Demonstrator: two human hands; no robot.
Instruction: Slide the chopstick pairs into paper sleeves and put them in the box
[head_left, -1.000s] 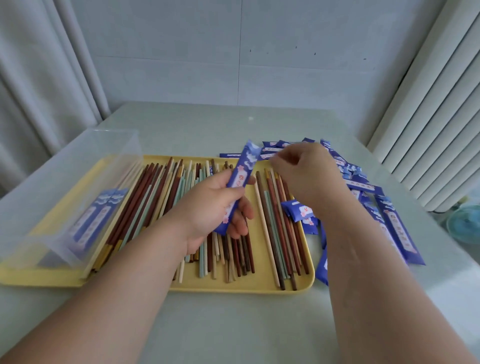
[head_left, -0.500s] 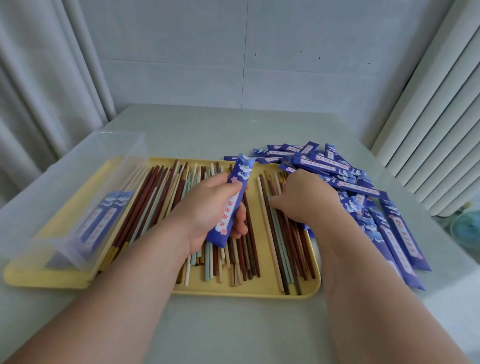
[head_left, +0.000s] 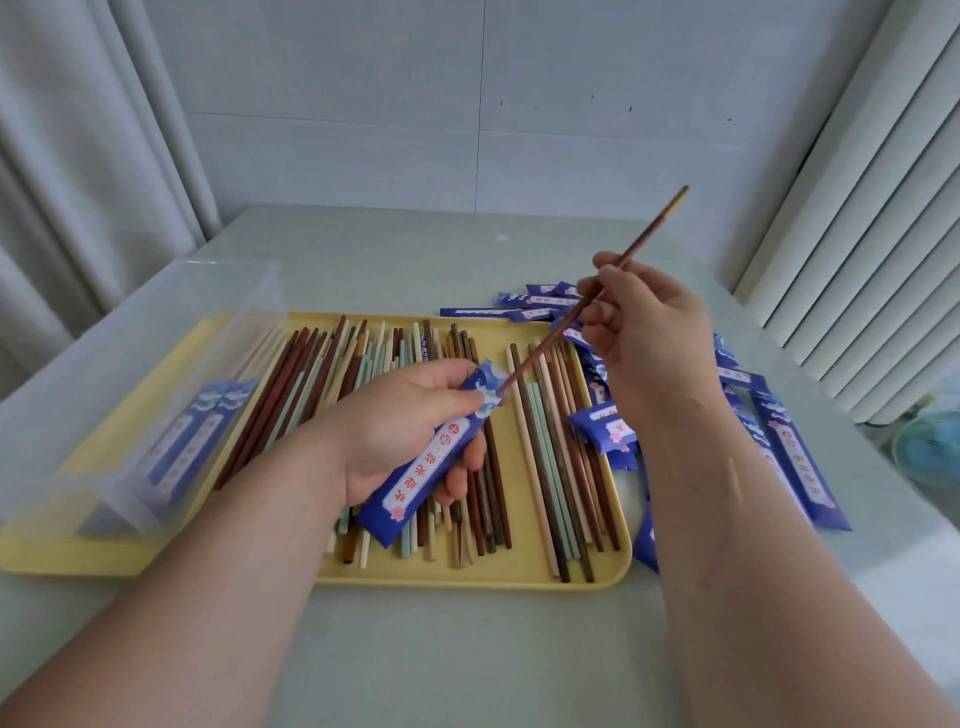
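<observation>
Pale green tabletop (head_left: 467, 665) with yellow plastic tray (head_left: 467, 578), full of loose wooden chopsticks (head_left: 550, 467). At tray's left end, clear plastic box (head_left: 156, 322) with filled sleeves (head_left: 197, 431) inside. Grips with curled left hand (head_left: 400, 421) a blue printed paper sleeve (head_left: 421, 467) above tray. Pinches in right hand (head_left: 654, 338) a reddish-brown chopstick (head_left: 655, 222), lower tip at sleeve's mouth. Spare blue sleeves (head_left: 795, 457) heaped right.

left hand (head_left: 400, 426) holds sleeve (head_left: 431, 457); right hand (head_left: 649, 332) pinches chopstick (head_left: 540, 353).
</observation>
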